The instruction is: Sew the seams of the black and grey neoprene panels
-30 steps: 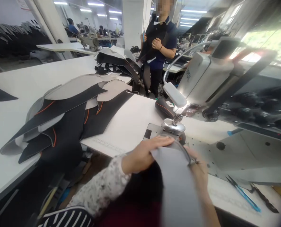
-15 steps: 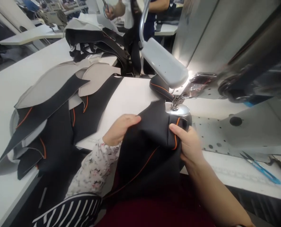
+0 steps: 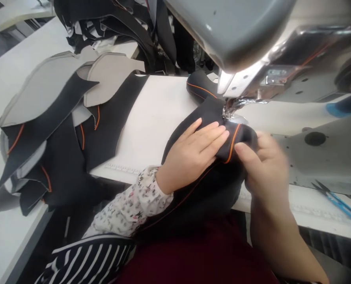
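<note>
A black fabric cover with orange piping point(image 3: 213, 189) reaches from my lap up to the presser foot point(image 3: 228, 110) of a sewing machine point(image 3: 305, 71). My left hand point(image 3: 196, 152) lies flat on the fabric with its fingers stretched out, just left of the orange piping. On the other side of the piping, my right hand point(image 3: 261, 165) pinches the edge of the cover between thumb and fingers; its outline is a little blurred. Behind the foot, another part of black fabric with an orange line point(image 3: 200, 85) bulges up.
Black and grey cut pieces with orange piping point(image 3: 63, 154) overlap on the white table point(image 3: 152, 118) to the left. Blue-handled thread snips point(image 3: 338, 201) lie at the right. More black pieces point(image 3: 113, 27) are heaped at the back. The machine head hangs close above my hands.
My left hand has moved from the fabric's left edge to lie flat near the piping. The cover has come up under the presser foot. My view has moved closer to the machine.
</note>
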Demonstrator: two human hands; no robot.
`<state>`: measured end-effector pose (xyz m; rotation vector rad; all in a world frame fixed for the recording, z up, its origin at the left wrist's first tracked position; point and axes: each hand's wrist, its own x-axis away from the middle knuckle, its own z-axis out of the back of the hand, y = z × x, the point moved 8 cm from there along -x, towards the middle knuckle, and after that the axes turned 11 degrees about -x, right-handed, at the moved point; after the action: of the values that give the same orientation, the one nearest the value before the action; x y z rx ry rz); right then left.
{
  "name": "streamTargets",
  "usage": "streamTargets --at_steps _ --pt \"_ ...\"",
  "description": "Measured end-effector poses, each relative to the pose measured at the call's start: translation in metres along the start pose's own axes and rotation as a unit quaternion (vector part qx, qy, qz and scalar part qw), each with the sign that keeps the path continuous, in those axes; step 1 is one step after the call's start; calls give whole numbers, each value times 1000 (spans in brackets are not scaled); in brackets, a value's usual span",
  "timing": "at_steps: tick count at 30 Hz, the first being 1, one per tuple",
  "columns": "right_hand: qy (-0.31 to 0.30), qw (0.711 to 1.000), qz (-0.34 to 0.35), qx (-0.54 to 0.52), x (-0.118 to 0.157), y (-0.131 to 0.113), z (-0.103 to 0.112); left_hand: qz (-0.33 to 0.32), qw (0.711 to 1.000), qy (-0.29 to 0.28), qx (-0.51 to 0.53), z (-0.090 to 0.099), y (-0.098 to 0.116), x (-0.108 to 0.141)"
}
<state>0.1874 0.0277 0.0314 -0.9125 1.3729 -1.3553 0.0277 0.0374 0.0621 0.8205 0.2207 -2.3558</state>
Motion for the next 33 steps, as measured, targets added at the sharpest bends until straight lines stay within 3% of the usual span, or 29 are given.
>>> streamTargets --at_steps 3,7,18,25,33 --pt "38 992 76 89 -1 -21 8 40 999 1 -20 2 8 -1" --pt "45 981 101 162 -5 -28 8 64 998 3 -16 2 13 0" --pt "50 987 102 117 -10 -21 10 55 998 9 5 1 8 -5" --pt "65 986 107 110 -16 -14 11 51 997 60 -8 8 4 -5" --pt "75 983 96 136 -24 -10 13 66 995 70 -13 8 0 -6"
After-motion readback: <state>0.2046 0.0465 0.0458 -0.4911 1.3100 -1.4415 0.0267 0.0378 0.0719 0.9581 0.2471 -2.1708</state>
